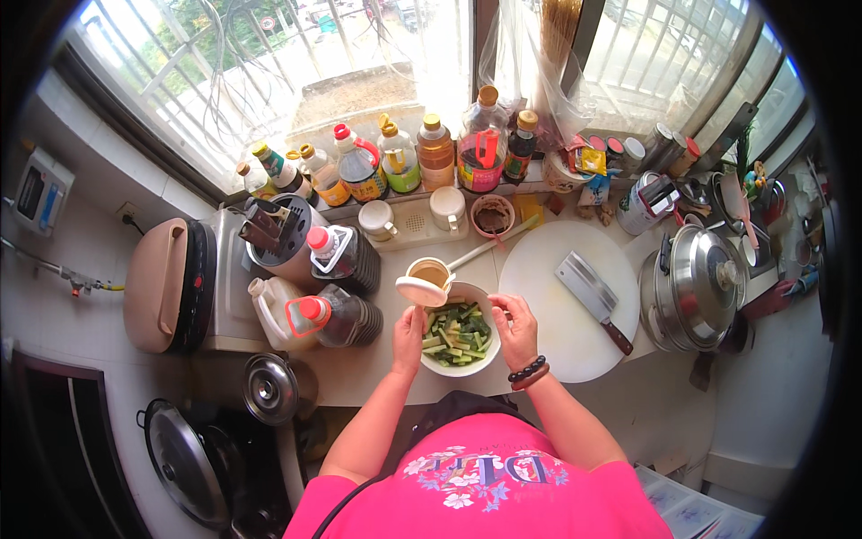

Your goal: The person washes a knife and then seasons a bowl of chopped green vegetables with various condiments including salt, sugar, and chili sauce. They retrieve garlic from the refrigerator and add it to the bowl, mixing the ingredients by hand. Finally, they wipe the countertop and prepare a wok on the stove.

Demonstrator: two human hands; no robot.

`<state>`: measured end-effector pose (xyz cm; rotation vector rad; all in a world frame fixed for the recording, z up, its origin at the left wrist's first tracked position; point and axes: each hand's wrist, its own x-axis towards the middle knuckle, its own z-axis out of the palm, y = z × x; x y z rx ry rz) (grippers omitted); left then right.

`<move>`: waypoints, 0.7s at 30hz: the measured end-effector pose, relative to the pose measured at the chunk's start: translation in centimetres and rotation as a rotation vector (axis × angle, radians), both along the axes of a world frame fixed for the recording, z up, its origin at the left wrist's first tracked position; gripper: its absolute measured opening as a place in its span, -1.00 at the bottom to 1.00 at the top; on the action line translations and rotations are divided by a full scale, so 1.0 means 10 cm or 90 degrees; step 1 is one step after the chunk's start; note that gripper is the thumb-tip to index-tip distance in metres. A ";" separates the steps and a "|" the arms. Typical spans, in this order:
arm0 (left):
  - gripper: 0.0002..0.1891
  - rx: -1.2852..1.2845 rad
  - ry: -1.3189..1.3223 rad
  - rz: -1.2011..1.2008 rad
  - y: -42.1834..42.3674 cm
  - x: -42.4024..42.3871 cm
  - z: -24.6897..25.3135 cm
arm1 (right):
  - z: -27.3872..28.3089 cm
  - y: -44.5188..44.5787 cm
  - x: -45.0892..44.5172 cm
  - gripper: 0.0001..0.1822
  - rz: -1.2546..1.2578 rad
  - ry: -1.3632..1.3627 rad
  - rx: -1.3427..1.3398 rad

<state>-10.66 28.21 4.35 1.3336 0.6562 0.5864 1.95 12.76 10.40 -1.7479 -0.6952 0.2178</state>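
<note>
A white bowl [463, 369] of cut green vegetable pieces [458, 337] stands on the counter before me. My left hand [408, 337] is at the bowl's left rim, its fingers raised against the underside of a tilted white lid [421, 291]. The lid belongs to a seasoning jar [431, 271] that stands just behind the bowl; whether the fingers grip it is hard to tell. At the bowl's right rim is my right hand [516, 330], fingers curled and thumb near the fingertips. Something small between them cannot be made out. A long pale handle [475, 252] lies behind the jar.
To the right, a cleaver [587, 288] lies on a round white cutting board [539, 269], beside a steel steamer pot [700, 286]. Large dark bottles [347, 316] crowd the left. Two lidded jars [447, 207] and a small reddish bowl [492, 215] stand behind, below the sill's sauce bottles [436, 155].
</note>
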 end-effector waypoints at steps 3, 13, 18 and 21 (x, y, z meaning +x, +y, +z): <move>-0.58 -0.051 -0.012 0.042 0.37 0.41 -0.14 | -0.14 -0.28 0.05 -0.85 -0.034 0.016 -0.047; -0.50 -0.026 0.033 0.228 1.24 1.54 -0.88 | -0.58 -1.09 -0.25 -0.79 -0.184 0.160 -0.101; -0.57 -0.051 0.066 0.166 1.51 1.60 -1.28 | -0.52 -1.00 -0.29 -0.80 -0.173 0.193 -0.119; -0.64 0.017 0.115 0.193 1.54 1.58 -1.37 | -0.53 -0.89 -0.24 -0.81 -0.144 0.204 -0.104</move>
